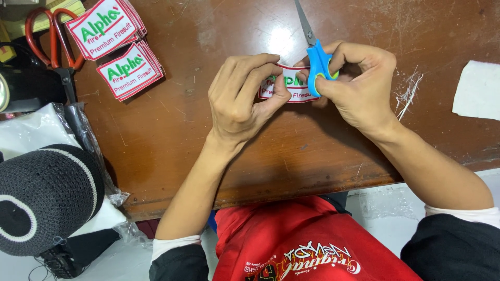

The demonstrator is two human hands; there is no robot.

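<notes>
Head view, looking down at a brown wooden table [250,151]. The left hand [242,99] is pinching a white patch [294,88] with a red border and green lettering; its fingers [278,86] are closing together on the patch's left end, thumb beneath and forefinger on top. The right hand [359,80] is gripping small scissors [315,57] with blue handles and a green inner ring, its fingers threading the loops and pressing onto the patch's right end. The blades are pointing away from the person, towards the far edge of the view, and appear shut; the tips are running out of the picture. The patch is lying just above the table surface, between the two hands, near the middle of the table and well back from its near edge [260,195].

To the left, two stacks of similar patches [117,44] are resting on the table, well apart from the hands. Large scissors [54,39] with red handles are lying beside these stacks, near the table's left edge. A black knitted cap [44,198] with white rings is sitting at the lower left, off the table's corner. To the right, loose thread trimmings [409,91] are lying just beside the right hand, and a white cloth piece [476,91] is sitting near the right border. Bare table is showing between the hands and the stacks, and between the forearms and the near edge.
</notes>
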